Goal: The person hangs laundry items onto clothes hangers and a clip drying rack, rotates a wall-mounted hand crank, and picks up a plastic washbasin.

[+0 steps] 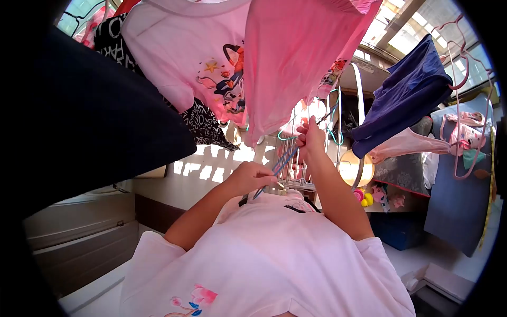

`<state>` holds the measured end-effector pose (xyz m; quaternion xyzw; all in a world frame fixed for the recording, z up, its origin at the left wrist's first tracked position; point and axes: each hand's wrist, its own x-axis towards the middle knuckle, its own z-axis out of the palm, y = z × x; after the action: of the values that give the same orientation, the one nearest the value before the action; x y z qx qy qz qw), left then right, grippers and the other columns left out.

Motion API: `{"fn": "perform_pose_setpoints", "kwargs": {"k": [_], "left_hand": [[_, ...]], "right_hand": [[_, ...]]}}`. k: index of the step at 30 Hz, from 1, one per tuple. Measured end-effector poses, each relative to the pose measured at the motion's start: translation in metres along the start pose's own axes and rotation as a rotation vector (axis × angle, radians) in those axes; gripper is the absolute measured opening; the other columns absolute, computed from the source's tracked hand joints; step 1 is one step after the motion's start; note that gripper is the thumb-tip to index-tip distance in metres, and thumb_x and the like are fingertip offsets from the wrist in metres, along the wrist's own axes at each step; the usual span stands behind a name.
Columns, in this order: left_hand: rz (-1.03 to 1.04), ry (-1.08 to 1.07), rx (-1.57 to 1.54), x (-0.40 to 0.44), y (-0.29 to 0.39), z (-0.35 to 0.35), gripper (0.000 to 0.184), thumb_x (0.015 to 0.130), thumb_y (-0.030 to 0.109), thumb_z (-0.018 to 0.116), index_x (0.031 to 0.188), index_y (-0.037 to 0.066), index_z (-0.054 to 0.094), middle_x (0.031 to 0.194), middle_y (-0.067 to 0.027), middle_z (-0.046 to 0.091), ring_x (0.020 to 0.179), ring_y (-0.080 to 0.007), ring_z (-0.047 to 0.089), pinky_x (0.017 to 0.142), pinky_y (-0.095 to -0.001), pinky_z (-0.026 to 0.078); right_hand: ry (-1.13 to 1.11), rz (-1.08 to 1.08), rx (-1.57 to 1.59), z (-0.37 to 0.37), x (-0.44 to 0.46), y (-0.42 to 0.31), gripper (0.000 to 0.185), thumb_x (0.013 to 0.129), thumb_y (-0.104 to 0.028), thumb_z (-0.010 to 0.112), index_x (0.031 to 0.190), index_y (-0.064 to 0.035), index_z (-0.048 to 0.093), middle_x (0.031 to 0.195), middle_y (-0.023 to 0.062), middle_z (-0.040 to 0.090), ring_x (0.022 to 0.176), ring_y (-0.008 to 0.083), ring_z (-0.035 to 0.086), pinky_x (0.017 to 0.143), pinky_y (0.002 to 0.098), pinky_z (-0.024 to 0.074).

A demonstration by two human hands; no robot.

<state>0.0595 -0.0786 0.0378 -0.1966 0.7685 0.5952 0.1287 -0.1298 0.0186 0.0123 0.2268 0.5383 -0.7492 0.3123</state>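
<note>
A thin blue clothes hanger [285, 161] slants between my two hands in front of my chest. My left hand [248, 178] is closed around its lower end, fingers bent inward. Higher up and to the right, my right hand [311, 138] grips the hanger's upper part, near a dark wire that rises past the fingers. Just above my hands hangs a pink garment [296, 58], and beside it a pale pink shirt [179, 47] with a printed cartoon figure. The hanger's full outline is partly hidden by my fingers.
A large dark garment [100, 121] fills the left side. To the right hang dark blue clothing [404, 92] and a pink hanger [458, 84]. Behind my hands stands a metal rack [298, 182]. Small toys [364, 198] lie beyond my right forearm.
</note>
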Motion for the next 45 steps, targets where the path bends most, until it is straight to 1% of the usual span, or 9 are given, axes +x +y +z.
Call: {"fn": "perform_pose_setpoints", "kwargs": {"k": [8, 18, 22, 26, 28, 30, 31, 35, 45], "left_hand": [[-0.005, 0.143, -0.149, -0.062, 0.069, 0.008, 0.017, 0.082, 0.016, 0.064, 0.081, 0.0, 0.063, 0.064, -0.0024, 0.059, 0.061, -0.0058, 0.057, 0.056, -0.022, 0.045], [-0.159, 0.097, 0.148, -0.161, 0.089, 0.042, 0.032, 0.081, 0.035, 0.06, 0.075, 0.003, 0.064, 0.067, -0.0077, 0.064, 0.065, -0.0245, 0.062, 0.063, -0.0342, 0.047], [-0.293, 0.428, 0.014, -0.184, 0.055, 0.034, 0.032, 0.082, 0.037, 0.059, 0.091, 0.006, 0.062, 0.072, -0.0076, 0.065, 0.066, -0.0258, 0.062, 0.063, -0.0347, 0.047], [-0.241, 0.839, -0.007, -0.21, 0.009, 0.01, 0.019, 0.084, 0.021, 0.063, 0.096, 0.007, 0.06, 0.083, -0.0056, 0.065, 0.061, -0.0155, 0.062, 0.059, -0.0273, 0.048], [-0.13, 1.381, -0.136, -0.22, -0.023, -0.006, 0.019, 0.083, 0.011, 0.064, 0.1, 0.005, 0.06, 0.086, -0.0055, 0.065, 0.065, -0.0127, 0.061, 0.06, -0.0247, 0.049], [-0.131, 1.517, -0.192, -0.231, -0.052, -0.026, 0.02, 0.082, 0.003, 0.062, 0.101, 0.003, 0.059, 0.089, -0.0053, 0.063, 0.068, -0.0104, 0.059, 0.061, -0.022, 0.048], [-0.119, 1.599, -0.216, -0.236, -0.07, -0.035, 0.019, 0.082, 0.003, 0.06, 0.101, 0.002, 0.058, 0.092, -0.0064, 0.061, 0.069, -0.0106, 0.058, 0.062, -0.0222, 0.048], [-0.132, 1.682, -0.185, -0.255, -0.114, -0.08, 0.024, 0.081, -0.001, 0.058, 0.105, 0.002, 0.056, 0.107, -0.0093, 0.055, 0.08, -0.0129, 0.057, 0.07, -0.0255, 0.049], [-0.048, 1.743, -0.087, -0.281, -0.19, -0.257, 0.036, 0.08, 0.004, 0.063, 0.114, 0.003, 0.053, 0.104, -0.0101, 0.059, 0.086, -0.0179, 0.061, 0.077, -0.0305, 0.049]], "right_hand": [[-0.254, 0.143, -0.102, 0.006, 0.001, -0.014, 0.016, 0.094, -0.018, 0.038, 0.092, -0.002, 0.039, 0.081, 0.0185, 0.061, 0.053, 0.018, 0.049, 0.047, 0.0315, 0.0471], [-0.509, 0.976, -0.353, 0.003, -0.056, 0.08, 0.013, 0.084, -0.008, 0.043, 0.084, 0.0017, 0.052, 0.064, 0.0046, 0.052, 0.047, 0.0089, 0.041, 0.039, 0.0194, 0.0319], [-0.709, 1.087, -0.601, 0.05, -0.085, 0.134, 0.011, 0.086, -0.01, 0.047, 0.085, -0.0001, 0.053, 0.063, 0.0044, 0.052, 0.046, 0.0082, 0.038, 0.038, 0.0197, 0.0284], [-1.051, 0.743, -0.879, 0.127, -0.143, 0.185, 0.013, 0.085, -0.013, 0.054, 0.091, -0.0011, 0.054, 0.061, 0.0057, 0.053, 0.044, 0.0092, 0.038, 0.038, 0.0222, 0.0256], [-1.322, 0.468, -1.022, 0.164, -0.162, 0.219, 0.024, 0.086, -0.01, 0.051, 0.106, 0.0026, 0.053, 0.059, 0.0098, 0.055, 0.044, 0.0123, 0.046, 0.042, 0.0277, 0.0344], [-1.671, -0.351, -1.057, 0.193, -0.177, 0.252, 0.029, 0.088, -0.008, 0.048, 0.115, 0.0024, 0.05, 0.056, 0.0104, 0.051, 0.046, 0.0135, 0.047, 0.046, 0.0307, 0.0384], [-1.709, -0.426, -1.024, 0.211, -0.18, 0.265, 0.033, 0.089, -0.006, 0.045, 0.121, 0.0003, 0.047, 0.054, 0.01, 0.045, 0.046, 0.0139, 0.046, 0.048, 0.033, 0.04], [-1.71, -0.095, -0.85, 0.274, -0.196, 0.293, 0.036, 0.093, -0.008, 0.047, 0.128, -0.0007, 0.048, 0.055, -0.0048, 0.041, 0.045, 0.0018, 0.035, 0.041, 0.0191, 0.0255], [-1.75, -0.308, -0.722, 0.428, -0.239, 0.348, 0.042, 0.093, -0.003, 0.047, 0.135, 0.0002, 0.041, 0.075, -0.0014, 0.047, 0.053, 0.0029, 0.04, 0.047, 0.0181, 0.0338]]}}
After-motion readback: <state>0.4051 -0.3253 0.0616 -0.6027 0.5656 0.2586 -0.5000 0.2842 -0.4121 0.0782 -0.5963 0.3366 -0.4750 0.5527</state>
